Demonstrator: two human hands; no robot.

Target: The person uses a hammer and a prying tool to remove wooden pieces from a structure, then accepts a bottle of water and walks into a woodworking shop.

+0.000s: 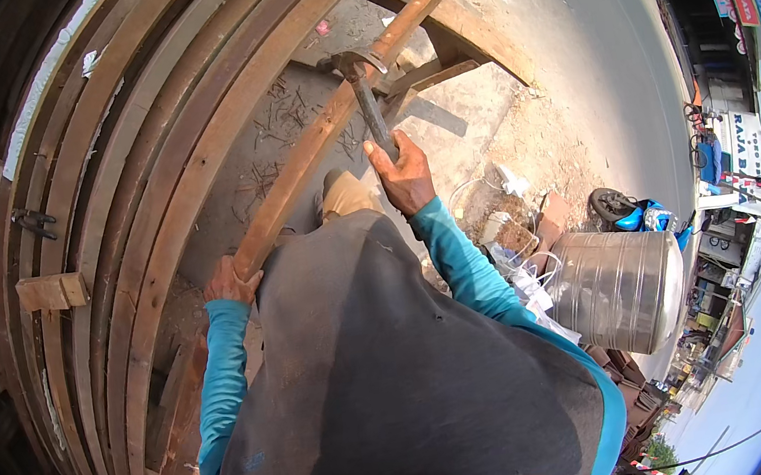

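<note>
1. While my left hand (232,282) is closed around the near end of a long wooden bar (310,167), the rest of that bar runs away from it, forward and to the right.
2. My right hand (407,177) is wrapped around the handle of a hammer (372,110), thumb up along the grip.
3. Ahead of that hand, the hammer's head sits over the bar in my view; whether they touch, I cannot tell.
4. To the left of my left hand, a row of long wooden beams (215,139) lies side by side.
5. Across those beams, farther left of the same hand, rests a short wood block (53,292), with dark pliers (35,223) just ahead of it.
6. Forward of my left hand, thin brown bits (276,122) are scattered on the ground, too small to make out.
7. Right of my right hand and nearer my body, a ribbed metal drum (610,290) lies on its side.
</note>
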